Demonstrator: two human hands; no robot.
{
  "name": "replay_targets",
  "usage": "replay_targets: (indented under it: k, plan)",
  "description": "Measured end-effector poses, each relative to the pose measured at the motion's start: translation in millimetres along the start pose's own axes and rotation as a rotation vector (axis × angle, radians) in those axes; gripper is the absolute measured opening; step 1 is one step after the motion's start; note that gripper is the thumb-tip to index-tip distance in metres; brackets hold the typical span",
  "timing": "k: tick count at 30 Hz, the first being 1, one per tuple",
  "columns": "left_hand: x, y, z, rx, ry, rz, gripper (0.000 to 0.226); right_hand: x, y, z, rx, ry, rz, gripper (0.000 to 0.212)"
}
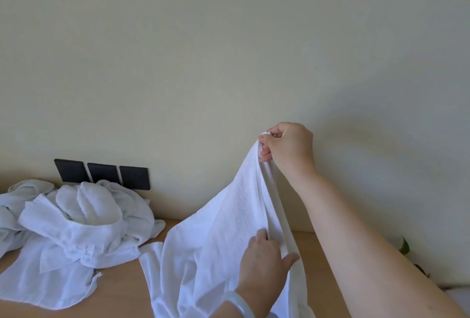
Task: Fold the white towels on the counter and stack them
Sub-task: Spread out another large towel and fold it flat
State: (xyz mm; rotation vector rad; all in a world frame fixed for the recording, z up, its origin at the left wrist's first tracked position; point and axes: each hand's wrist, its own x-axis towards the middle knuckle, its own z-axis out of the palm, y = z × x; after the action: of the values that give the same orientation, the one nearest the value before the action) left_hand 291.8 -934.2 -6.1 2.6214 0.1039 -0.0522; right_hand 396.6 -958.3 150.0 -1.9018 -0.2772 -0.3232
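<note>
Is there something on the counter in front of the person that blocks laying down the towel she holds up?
Nothing visible does. The right hand lifts the towel by a corner, the left hand grips it lower. The counter beneath is bare wood; the towel pile lies to the left.

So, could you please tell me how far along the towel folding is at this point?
Nothing looks done yet: no folded stack shows on the counter. In hand is one white towel, lifted by a corner pinched in the right hand while the left hand grips it lower down, its bottom trailing on the counter. Left to do: the heap of crumpled towels beside the dark wall plates.
</note>
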Motion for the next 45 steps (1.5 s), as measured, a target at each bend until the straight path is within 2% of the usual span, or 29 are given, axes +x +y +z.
replay_targets:
  k: [1,5,8,11,12,15,17,19,21,24,28,30,31,33,34,37,39,41,43,44,45]
  plan:
    - [4.8,2.3,-0.9,0.018,-0.029,-0.031,0.097,0.3,0.4,-0.9,-0.006,0.005,0.0,0.01]
    - [22.8,4.8,2.1,0.093,-0.009,-0.054,0.056,-3.6,-1.4,-3.0,-0.017,0.007,-0.011,0.009]
    - [32.6,-3.0,14.4,0.006,0.043,-0.069,0.025,-1.2,2.1,-7.5,-0.029,0.011,-0.01,0.009]
    - [30.2,-19.1,26.8,-0.187,0.108,-0.124,0.013,7.1,9.8,-19.9,-0.022,0.049,0.008,0.012]
    - [25.9,-23.8,30.7,-0.259,0.119,-0.146,0.013,9.5,12.5,-24.5,-0.005,0.06,0.02,0.014]
    - [15.8,-36.8,41.8,-0.508,0.188,-0.285,0.032,16.4,23.1,-36.1,0.073,0.087,0.061,0.017]
    - [10.8,-46.1,41.3,-0.602,0.24,-0.367,0.035,18.7,31.7,-42.7,0.13,0.116,0.076,0.018]
    - [7.1,-55.3,38.2,-0.639,0.326,-0.288,0.035,19.2,39.1,-51.9,0.181,0.157,0.075,0.016]
    - [8.4,-63.1,41.1,-0.563,0.348,-0.117,0.032,20.5,43.4,-62.7,0.246,0.198,0.066,0.012]
    - [9.1,-67.8,54.4,-0.381,0.332,0.079,0.004,24.2,43.5,-75.5,0.299,0.222,0.043,0.007]
    - [12.1,-48.9,59.3,-0.215,0.336,0.221,0.015,23.9,37.9,-84.2,0.305,0.201,0.013,0.01]
    - [8.0,-33.7,53.9,-0.037,0.259,0.296,0.009,21.6,35.6,-88.0,0.305,0.199,0.003,0.01]
    - [6.6,-29.5,54.2,-0.076,0.193,0.302,0.02,20.3,35.6,-89.9,0.302,0.2,0.0,0.011]
    - [11.2,-30.6,61.5,-0.17,0.099,0.22,0.053,17.3,36.8,-93.1,0.294,0.203,-0.002,0.01]
    - [12.4,-34.3,66.1,-0.105,0.122,0.266,0.056,16.0,37.7,-94.1,0.293,0.206,-0.003,0.01]
    - [11.9,-25.3,69.0,0.126,0.004,0.156,0.04,13.9,37.4,-96.8,0.287,0.208,0.002,0.01]
    - [15.7,-31.0,75.0,0.123,-0.107,0.08,0.038,14.3,35.8,-98.9,0.288,0.204,-0.006,0.01]
    - [11.5,-45.8,81.1,-0.029,-0.026,0.048,0.037,16.2,36.4,-102.7,0.295,0.21,-0.012,0.011]
    - [9.4,-60.4,68.2,-0.293,0.058,-0.093,0.023,19.9,43.3,-111.0,0.297,0.234,-0.004,0.01]
    - [10.6,-69.1,55.1,-0.417,0.108,-0.166,0.022,22.4,49.8,-117.0,0.303,0.254,0.013,0.008]
    - [10.8,-79.5,38.9,-0.536,0.18,-0.24,0.031,25.2,57.4,-124.5,0.312,0.278,0.036,0.004]
